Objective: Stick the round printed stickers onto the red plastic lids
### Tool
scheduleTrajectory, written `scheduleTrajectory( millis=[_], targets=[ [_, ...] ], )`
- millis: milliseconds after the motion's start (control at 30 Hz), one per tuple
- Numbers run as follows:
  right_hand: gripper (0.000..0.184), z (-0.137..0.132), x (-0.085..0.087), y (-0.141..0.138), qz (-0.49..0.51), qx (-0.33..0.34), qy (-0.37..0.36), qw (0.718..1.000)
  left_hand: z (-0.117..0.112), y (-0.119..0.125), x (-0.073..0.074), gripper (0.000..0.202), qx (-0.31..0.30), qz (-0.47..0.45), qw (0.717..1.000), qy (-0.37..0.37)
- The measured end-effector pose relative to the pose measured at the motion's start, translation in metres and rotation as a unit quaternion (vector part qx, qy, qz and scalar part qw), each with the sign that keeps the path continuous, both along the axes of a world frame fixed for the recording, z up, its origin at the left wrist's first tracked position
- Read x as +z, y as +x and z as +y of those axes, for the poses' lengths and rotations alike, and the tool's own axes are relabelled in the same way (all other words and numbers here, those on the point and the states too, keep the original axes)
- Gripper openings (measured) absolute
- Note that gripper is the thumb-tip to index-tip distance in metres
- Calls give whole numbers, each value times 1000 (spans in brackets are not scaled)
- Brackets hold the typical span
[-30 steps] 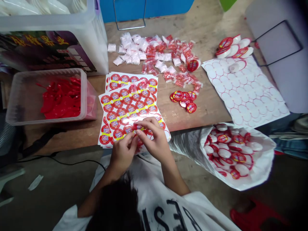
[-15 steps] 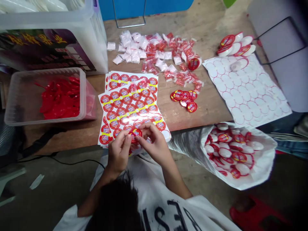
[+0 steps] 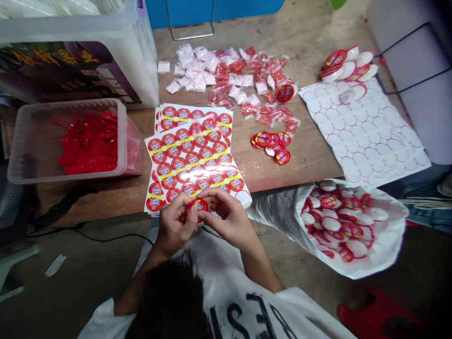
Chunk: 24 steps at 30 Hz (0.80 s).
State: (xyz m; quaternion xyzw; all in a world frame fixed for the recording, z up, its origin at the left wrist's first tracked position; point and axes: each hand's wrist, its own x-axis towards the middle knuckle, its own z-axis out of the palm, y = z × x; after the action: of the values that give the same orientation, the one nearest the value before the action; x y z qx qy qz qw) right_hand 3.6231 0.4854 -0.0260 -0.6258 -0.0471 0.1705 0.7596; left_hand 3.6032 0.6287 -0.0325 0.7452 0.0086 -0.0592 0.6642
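Left hand [image 3: 173, 221] and right hand [image 3: 229, 219] are brought together low over the sheets, fingers curled, not spread. A round red-rimmed sticker [image 3: 197, 207] is pinched between them at the fingertips: left thumb and forefinger appear set on its left edge, right fingertips on its right edge. Exact contact is partly hidden by the fingers. It is held clear of the stacked sticker sheets [image 3: 190, 150], over their bottom edge, close to the person's chest.

Handling, as judged: very light, thin and floppy. An adhesive back is likely, so clinging to skin and curling are to be expected if it is gripped across the face. Hold is best taken at the rim, between two fingertips, with the printed face left free. Hard pinching could crease it. Whether a backing is attached cannot be told.

Surroundings: rows of the same stickers are printed on the sheets, with yellow strips between them. A small heap of loose stickers [image 3: 271, 146] lies on the wooden table [image 3: 307, 160] to the right, with clear and white sachets [image 3: 229, 80] scattered beyond. Further right is a white sheet of circle outlines [image 3: 367, 136]. A white plastic bag [image 3: 388, 245] at front right holds white discs [image 3: 330, 223] with red labels. A clear plastic tub [image 3: 21, 155] at left holds red plastic pieces [image 3: 88, 146].
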Motion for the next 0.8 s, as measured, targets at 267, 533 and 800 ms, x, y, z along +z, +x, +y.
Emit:
scheduleTrajectory(
  millis=[267, 533, 800],
  targets=[
    [23, -1, 2, -1, -20, -8, 12, 1000, 0, -3, -2, 18, -1, -30, 999, -15],
    [24, 6, 1, -5, -119, -142, -121, 975, 4, 3, 0, 11, -28, -91, 984, 149],
    [2, 12, -3, -1, -109, -147, -147, 972, 3, 11, -6, 10, 25, -302, 860, 411]
  ],
)
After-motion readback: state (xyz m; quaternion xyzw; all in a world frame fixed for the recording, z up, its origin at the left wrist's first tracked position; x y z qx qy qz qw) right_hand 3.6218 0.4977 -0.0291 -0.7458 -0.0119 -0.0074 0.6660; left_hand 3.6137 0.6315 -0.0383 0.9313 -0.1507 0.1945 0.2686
